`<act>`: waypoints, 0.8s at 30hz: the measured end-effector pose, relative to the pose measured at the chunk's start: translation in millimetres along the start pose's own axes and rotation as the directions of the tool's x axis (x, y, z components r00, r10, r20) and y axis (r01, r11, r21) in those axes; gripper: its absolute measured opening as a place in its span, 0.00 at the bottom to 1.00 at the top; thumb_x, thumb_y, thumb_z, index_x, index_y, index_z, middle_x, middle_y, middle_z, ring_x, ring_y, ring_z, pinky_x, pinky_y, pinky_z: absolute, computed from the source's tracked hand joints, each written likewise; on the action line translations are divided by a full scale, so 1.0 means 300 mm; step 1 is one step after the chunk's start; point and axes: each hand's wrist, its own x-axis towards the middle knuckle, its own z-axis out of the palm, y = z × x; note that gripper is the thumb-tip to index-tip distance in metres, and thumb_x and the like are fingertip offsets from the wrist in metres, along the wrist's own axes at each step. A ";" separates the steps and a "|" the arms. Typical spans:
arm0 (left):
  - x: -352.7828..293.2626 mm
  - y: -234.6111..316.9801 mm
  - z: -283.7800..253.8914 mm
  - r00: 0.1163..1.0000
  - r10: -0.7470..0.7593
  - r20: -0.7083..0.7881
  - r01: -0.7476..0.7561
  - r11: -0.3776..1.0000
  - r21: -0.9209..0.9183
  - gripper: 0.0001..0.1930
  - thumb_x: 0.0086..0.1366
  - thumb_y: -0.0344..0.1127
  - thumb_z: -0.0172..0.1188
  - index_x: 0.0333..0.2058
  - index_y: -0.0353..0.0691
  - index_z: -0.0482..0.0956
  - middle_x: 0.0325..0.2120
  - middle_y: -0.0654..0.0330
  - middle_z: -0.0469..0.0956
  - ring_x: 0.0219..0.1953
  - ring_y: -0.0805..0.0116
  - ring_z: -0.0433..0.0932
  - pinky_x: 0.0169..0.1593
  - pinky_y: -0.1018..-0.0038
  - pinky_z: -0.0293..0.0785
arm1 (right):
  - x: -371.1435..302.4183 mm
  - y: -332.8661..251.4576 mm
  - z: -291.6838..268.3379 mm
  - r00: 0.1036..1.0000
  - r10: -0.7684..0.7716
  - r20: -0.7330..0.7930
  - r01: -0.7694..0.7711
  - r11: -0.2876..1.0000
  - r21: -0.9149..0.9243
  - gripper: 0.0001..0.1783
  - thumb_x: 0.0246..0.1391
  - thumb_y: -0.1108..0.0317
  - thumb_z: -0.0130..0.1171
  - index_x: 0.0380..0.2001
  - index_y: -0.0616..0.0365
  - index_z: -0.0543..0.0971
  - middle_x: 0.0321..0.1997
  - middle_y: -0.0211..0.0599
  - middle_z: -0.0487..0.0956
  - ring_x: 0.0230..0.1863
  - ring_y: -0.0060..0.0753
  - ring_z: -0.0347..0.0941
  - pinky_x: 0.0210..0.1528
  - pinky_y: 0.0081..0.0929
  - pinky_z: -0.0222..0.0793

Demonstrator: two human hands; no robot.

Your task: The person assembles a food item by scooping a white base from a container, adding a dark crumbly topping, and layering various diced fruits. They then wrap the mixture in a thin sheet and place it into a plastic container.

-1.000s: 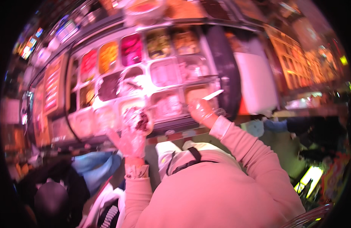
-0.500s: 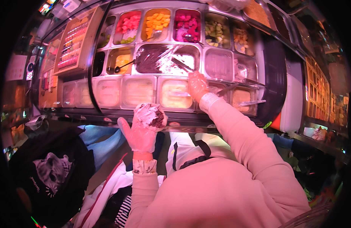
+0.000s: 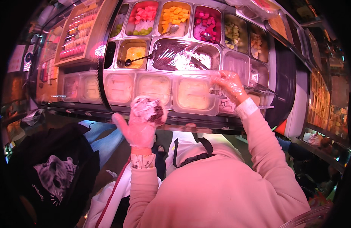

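My gloved left hand (image 3: pixel 139 131) holds up a round food (image 3: pixel 148 110) covered in white cream with dark purple paste on its right side. It is in front of the counter's near edge. My gloved right hand (image 3: pixel 230 84) pinches the far right corner of a clear plastic lid (image 3: pixel 214 106), which looks slightly lifted over a container of pale yellow food (image 3: pixel 192 93). Behind it, a dark-handled spatula (image 3: pixel 200 63) lies in a large metal pan of dark paste (image 3: pixel 166 53), partly covered with plastic film.
Pans of pink fruit cubes (image 3: pixel 145 15), yellow fruit cubes (image 3: pixel 175 15) and magenta fruit cubes (image 3: pixel 207 22) line the back. A black spoon (image 3: pixel 137 59) rests in a yellow-filled pan. A wooden display case (image 3: pixel 78 34) stands at left. Someone in black clothing (image 3: pixel 56 167) is at lower left.
My right hand has let go of the spatula, leaving it in the paste pan, and moved right and nearer to grip the clear lid. My left hand still holds the cream-covered food.
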 end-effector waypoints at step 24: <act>-0.040 -0.030 -0.038 0.993 -0.116 0.016 0.117 0.993 -0.010 0.48 0.61 0.74 0.58 0.66 0.39 0.66 0.63 0.50 0.69 0.62 0.45 0.68 0.63 0.37 0.61 | -0.089 0.120 0.061 0.955 -0.023 0.297 0.296 0.201 -0.934 0.12 0.60 0.65 0.54 0.32 0.60 0.82 0.34 0.52 0.84 0.39 0.56 0.83 0.40 0.49 0.78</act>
